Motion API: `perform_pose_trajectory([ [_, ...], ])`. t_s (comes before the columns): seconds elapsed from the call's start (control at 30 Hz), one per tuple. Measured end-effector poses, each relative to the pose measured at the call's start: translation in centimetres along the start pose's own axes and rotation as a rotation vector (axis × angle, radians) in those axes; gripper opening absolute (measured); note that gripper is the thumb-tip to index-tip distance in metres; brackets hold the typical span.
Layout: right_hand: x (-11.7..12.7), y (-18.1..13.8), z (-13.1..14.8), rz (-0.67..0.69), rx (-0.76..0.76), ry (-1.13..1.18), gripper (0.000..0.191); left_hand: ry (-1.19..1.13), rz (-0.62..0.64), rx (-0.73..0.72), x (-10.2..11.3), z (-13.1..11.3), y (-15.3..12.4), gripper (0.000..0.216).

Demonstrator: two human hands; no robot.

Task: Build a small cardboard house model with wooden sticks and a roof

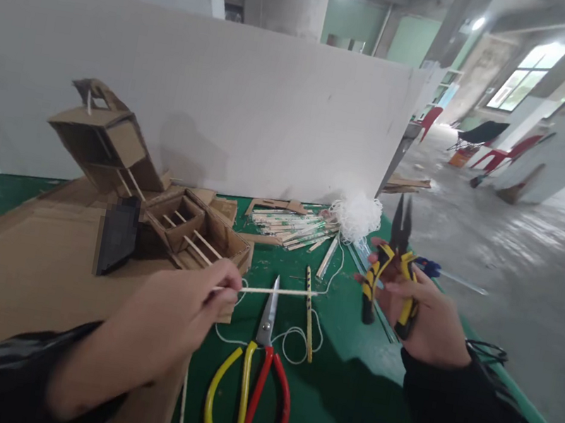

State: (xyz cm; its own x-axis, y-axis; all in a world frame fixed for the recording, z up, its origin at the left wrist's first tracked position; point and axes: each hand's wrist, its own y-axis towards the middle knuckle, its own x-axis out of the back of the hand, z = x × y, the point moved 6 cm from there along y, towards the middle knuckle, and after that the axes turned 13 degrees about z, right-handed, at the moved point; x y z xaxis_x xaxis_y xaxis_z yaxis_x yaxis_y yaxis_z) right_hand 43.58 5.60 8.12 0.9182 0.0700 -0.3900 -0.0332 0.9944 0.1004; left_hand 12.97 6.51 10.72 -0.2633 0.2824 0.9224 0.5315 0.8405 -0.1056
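Pinched in my left hand (175, 309) is a thin wooden stick (278, 291) that points to the right, with white string (341, 267) at its far end. My right hand (429, 320) grips long-nose pliers (397, 258) with yellow and black handles, jaws upward and slightly apart. Below the stick, scissors (266, 330) with one yellow and one red handle lie on the green table (335, 420). A thin yellow, dark-marked strip (308, 323) lies just right of their blades. Loops of the string rest around the scissors and this strip.
A cardboard structure (194, 226) with compartments and wooden sticks stands at left on a cardboard sheet (10, 268), beside a blurred dark object (118, 235). Behind are a pile of wrapped sticks (291, 226), a white string heap (357, 216) and a white partition (277, 110).
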Motion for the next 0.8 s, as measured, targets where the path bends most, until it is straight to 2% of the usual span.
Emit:
perform_pose_trajectory([
  [0.1,-1.1,0.9,-0.6,0.082,-0.039,0.053,0.051,-0.205,-0.143,-0.013,0.8,1.8,-2.1,0.022],
  [0.17,-2.4,1.3,-1.5,0.142,-0.076,0.069,0.054,-0.345,-0.187,-0.051,0.5,2.4,-2.9,0.023],
  [0.27,-4.7,1.3,-3.1,0.245,-0.128,0.119,0.049,-0.441,-0.192,-0.071,-0.6,2.8,-3.1,0.022],
  [0.4,-6.9,0.7,-4.8,0.342,-0.183,0.234,0.041,-0.495,-0.189,-0.027,-2.0,3.6,-3.0,0.023],
  [0.57,-6.8,0.2,-5.7,0.346,-0.162,0.251,0.039,-0.493,-0.141,-0.042,-3.4,4.5,-3.2,0.024],
  [0.8,-5.3,0.4,-6.6,0.256,-0.162,0.236,0.062,-0.481,-0.115,0.01,-4.4,4.9,-3.1,0.025],
])
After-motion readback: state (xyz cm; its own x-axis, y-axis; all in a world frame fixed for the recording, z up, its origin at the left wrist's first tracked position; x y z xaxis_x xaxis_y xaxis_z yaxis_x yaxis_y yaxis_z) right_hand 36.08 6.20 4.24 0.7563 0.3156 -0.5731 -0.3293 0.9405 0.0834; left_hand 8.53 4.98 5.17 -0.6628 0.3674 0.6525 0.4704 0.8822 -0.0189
